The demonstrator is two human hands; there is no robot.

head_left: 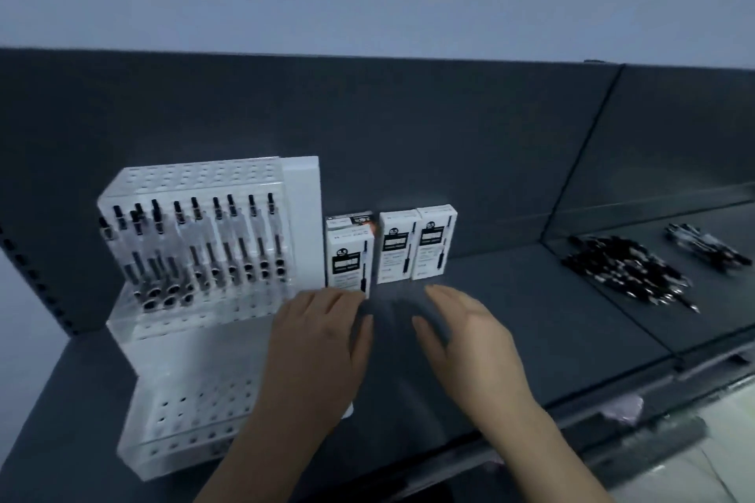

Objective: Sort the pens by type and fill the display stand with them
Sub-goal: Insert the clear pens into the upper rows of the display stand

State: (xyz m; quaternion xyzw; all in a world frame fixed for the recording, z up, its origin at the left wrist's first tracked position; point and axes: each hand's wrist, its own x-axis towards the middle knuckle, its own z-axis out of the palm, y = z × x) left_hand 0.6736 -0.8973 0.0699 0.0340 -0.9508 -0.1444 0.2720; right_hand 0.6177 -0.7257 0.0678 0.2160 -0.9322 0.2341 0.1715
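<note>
A white tiered display stand (196,343) sits at the left of the dark shelf. Its upper tier holds several clear pens with black caps (212,245); the lower tiers show bare holes. Three white pen boxes (390,247) stand upright right of the stand. A loose pile of black pens (625,276) lies on the shelf at the right, with a smaller bunch (704,245) behind it. My left hand (318,343) hovers palm down in front of the leftmost box, holding nothing. My right hand (470,333) is beside it, fingers spread, holding nothing.
A dark back panel (367,127) closes the shelf behind the stand and boxes. A vertical divider seam (580,159) separates the right shelf section. The shelf's front edge (572,408) runs diagonally at the lower right, with pale floor and bags below.
</note>
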